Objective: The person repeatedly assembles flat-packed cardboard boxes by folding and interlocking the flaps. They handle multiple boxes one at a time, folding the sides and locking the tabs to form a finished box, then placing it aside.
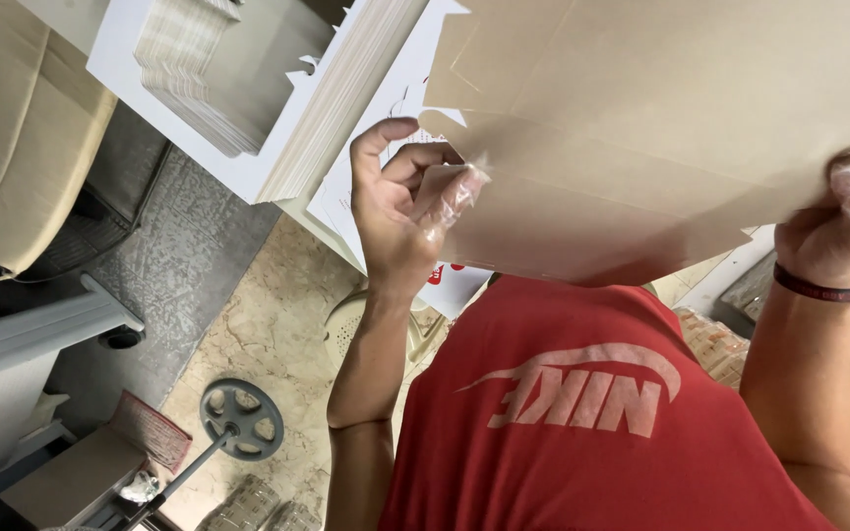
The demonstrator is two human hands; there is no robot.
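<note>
A large flat brown cardboard sheet (661, 128), cut with flaps and notches, is held up in front of my chest. My left hand (400, 211) pinches its lower left edge between thumb and fingers, and a clear plastic cover sits on one fingertip. At the sheet's right edge is my right hand (838, 231), closed on it, also with clear plastic on the fingers and a dark band on the wrist. My red shirt (592, 423) fills the space below the sheet.
Stacks of white cut cardboard sheets (248, 88) lie on a white table at the top left. A beige cushion (22, 128) lies at the far left. On the stone floor stand a grey handwheel (240, 420) and a pale plastic stool (346, 324). Wrapped packs (720, 344) lie at the right.
</note>
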